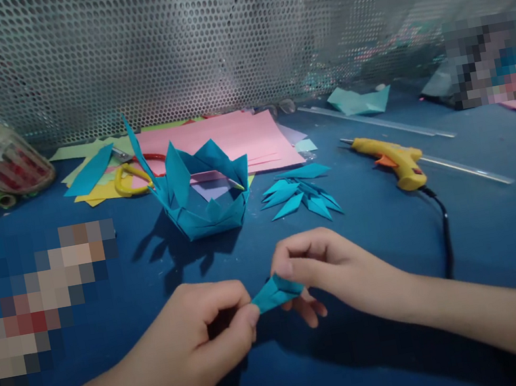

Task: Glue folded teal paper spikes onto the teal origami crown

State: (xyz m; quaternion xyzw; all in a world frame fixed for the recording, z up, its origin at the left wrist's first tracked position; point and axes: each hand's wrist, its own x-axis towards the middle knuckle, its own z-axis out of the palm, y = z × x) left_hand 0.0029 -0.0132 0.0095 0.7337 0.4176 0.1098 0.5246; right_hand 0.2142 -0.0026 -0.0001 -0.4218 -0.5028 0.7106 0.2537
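Between my two hands is a small folded piece of blue paper (278,292), narrow at its left end and wider at its right. My left hand (211,324) pinches the narrow end between thumb and fingers. Thumb and index finger of my right hand (319,269) grip the wider end, its other fingers hanging loosely below. Just beyond them stands a blue folded-paper ring with pointed petals (215,217), a long petal rising at its left. Several pointed blue paper pieces (301,195) lie in a loose heap right of the ring.
A yellow glue gun (394,159) lies at the right, its black cord (445,226) running toward me. Clear glue sticks (380,123) lie behind it. Pink paper sheets (223,136) and scissors (130,179) are at the back, before a perforated metal panel (191,38).
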